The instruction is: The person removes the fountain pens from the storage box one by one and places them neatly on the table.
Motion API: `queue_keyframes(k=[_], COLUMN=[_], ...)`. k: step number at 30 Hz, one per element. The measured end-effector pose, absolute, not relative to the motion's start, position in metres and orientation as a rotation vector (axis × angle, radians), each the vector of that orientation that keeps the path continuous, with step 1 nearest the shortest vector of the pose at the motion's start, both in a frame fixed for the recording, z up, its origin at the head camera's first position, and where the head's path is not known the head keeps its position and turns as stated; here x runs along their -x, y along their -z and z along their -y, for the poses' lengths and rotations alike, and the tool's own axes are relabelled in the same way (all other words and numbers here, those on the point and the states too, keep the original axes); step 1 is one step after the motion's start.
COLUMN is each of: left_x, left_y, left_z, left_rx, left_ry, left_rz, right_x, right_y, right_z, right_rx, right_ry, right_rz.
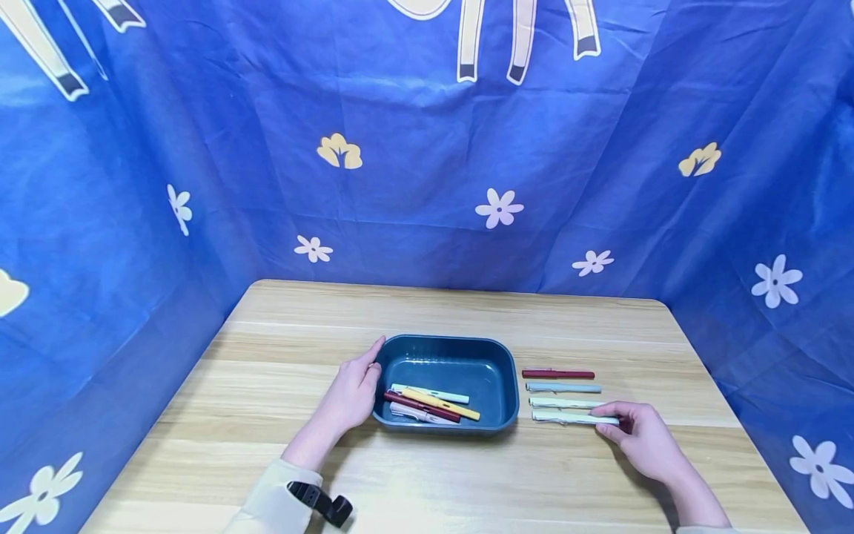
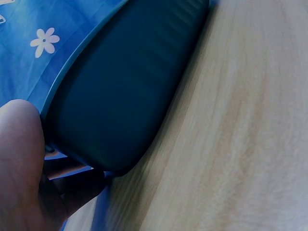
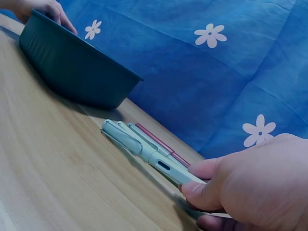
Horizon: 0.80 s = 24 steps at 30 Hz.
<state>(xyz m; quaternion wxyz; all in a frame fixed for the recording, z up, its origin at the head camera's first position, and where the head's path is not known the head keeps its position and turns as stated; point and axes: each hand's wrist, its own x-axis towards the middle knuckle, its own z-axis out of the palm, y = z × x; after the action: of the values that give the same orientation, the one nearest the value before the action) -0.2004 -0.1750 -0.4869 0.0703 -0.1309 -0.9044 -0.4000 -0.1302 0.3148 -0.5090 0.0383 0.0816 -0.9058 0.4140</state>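
My left hand (image 1: 353, 389) grips the left end of a dark teal plastic bin (image 1: 450, 346), its thumb (image 2: 21, 120) at the rim and other fingers against the outer wall. Inside the bin lie several capped pens: a mint pen, a yellow pen (image 1: 460, 408), a dark red pen and a pale lilac pen (image 1: 410, 412). To the right of the bin, my right hand (image 1: 643, 437) pinches the end of a pale mint pen (image 3: 126, 138) between thumb and fingers. Beyond that pen, a pale green pen (image 1: 563, 403), a light blue pen (image 1: 563, 388) and a dark red pen (image 1: 557, 374) lie side by side.
The wood-grain table (image 1: 434, 475) has rounded far corners. A blue cloth (image 1: 414, 208) with white flowers hangs behind it and along both sides. A black strap with a small device (image 1: 320, 500) sits on the left wrist.
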Motion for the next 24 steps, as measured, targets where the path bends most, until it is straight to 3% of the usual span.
queue_keyframes(k=[24], left_x=[0.2005], left_y=[0.4869], left_z=[0.1752], left_rx=[0.396], left_ry=[1.210], left_rz=[2.720], right_x=[0.1340], right_y=[0.5144], right_z=[-0.3149], right_rx=[-0.315], right_ry=[-1.157], right_rz=[2.736])
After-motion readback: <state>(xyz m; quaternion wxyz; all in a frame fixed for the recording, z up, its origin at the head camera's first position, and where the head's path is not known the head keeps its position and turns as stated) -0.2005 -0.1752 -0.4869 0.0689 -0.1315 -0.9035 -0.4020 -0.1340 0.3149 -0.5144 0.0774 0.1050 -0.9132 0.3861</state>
